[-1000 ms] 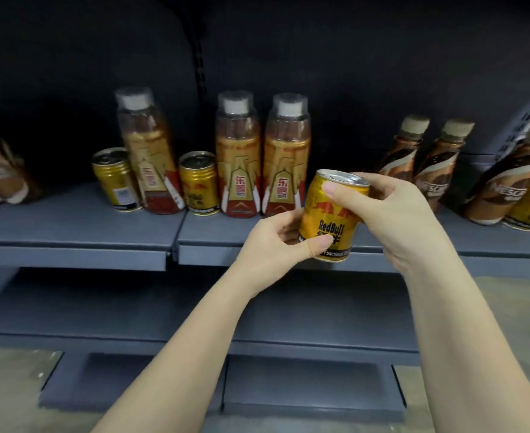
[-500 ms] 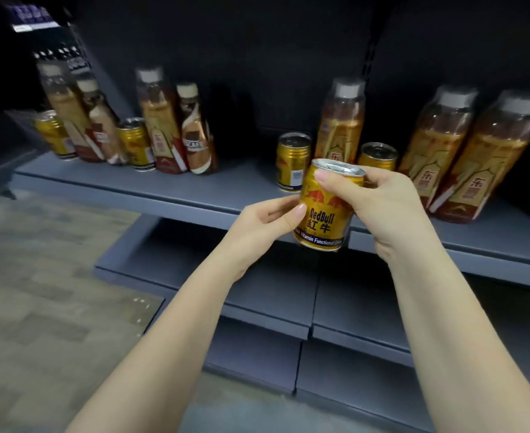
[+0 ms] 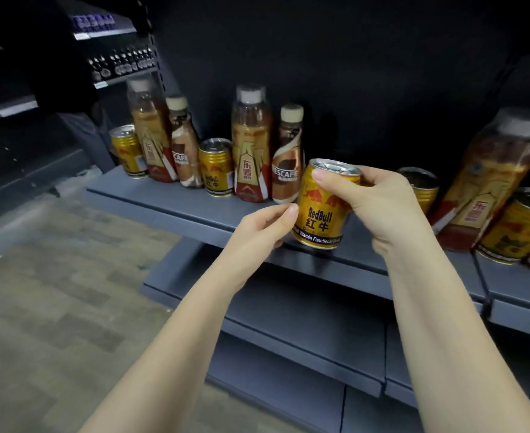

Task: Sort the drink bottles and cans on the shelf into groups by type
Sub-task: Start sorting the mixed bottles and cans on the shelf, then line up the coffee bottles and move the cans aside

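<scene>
Most of shelf [image 3: 176, 204] unsorted: tall amber bottles [image 3: 251, 142], coffee bottles [image 3: 288, 157], gold cans [image 3: 215, 166] alternate along it; right end blurred, seemingly mixed too. One Red Bull can [image 3: 323, 204] off shelf, right hand [image 3: 379, 201] wrapped round top, left hand [image 3: 259, 228] fingertips pinching base

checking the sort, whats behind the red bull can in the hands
Directly behind the held can is bare shelf; a Nescafe bottle stands just left. The right hand covers what's behind its right side.
</scene>
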